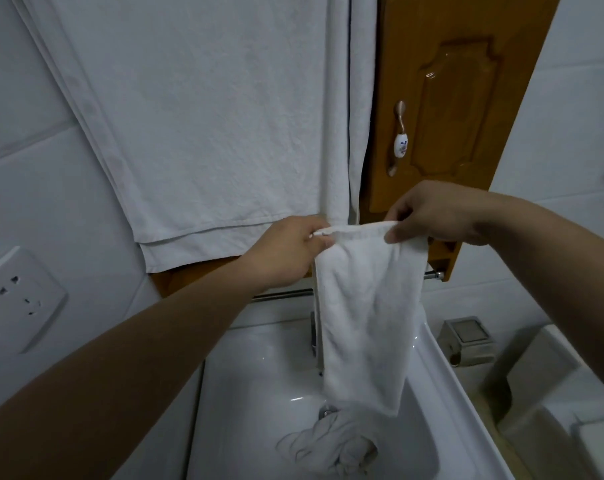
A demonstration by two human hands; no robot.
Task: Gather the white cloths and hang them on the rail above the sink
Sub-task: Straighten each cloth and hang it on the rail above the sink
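A small white cloth hangs lengthwise over the sink, held up by its top edge. My left hand pinches the left corner and my right hand pinches the right corner. The metal rail runs just behind the cloth, under the wooden cabinet; the cloth hides its middle. Another white cloth lies crumpled in the sink bowl near the drain. A large white towel hangs flat on the wall above the rail.
A wooden cabinet door with a ceramic handle is at upper right. A wall socket sits on the left tiles. A metal holder and a white toilet tank stand right of the sink.
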